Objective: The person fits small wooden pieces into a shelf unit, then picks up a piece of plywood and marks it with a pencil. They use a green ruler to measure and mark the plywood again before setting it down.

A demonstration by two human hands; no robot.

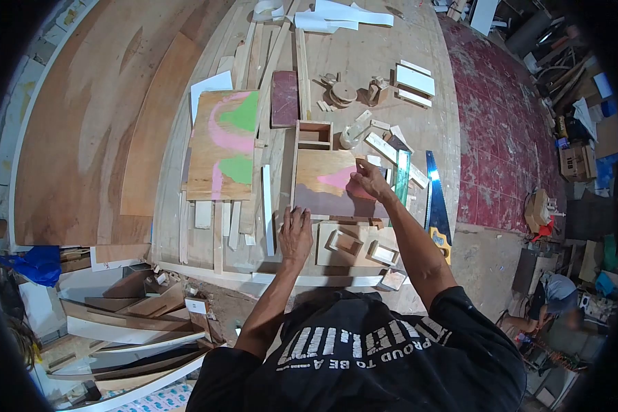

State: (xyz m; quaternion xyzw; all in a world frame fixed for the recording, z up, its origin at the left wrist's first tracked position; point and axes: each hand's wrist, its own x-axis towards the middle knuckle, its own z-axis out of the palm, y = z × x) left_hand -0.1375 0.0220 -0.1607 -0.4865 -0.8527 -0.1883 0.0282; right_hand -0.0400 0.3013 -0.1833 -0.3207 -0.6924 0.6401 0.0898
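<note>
A wooden board [316, 165] painted with pink and grey-purple patches lies in front of me on the worktable, over a wooden frame with compartments [315, 134]. My left hand [296, 233] rests at the board's near left corner, fingers stretched out and holding nothing. Over the board's right side, my right hand [371, 181] is closed with fingertips pressed together near the pink patch; what it pinches, if anything, is hidden. Left of this board lies another wooden panel [200, 147] painted pink and green. Two small open wooden boxes [345, 242] sit close to me, below the board.
A handsaw [435, 199] and a green-edged ruler [402, 175] lie to the right. A clear jar [350, 136], wood offcuts and a dark red block [284, 99] stand farther back. Large plywood sheets [82, 130] fill the left. Another person [553, 302] is at lower right.
</note>
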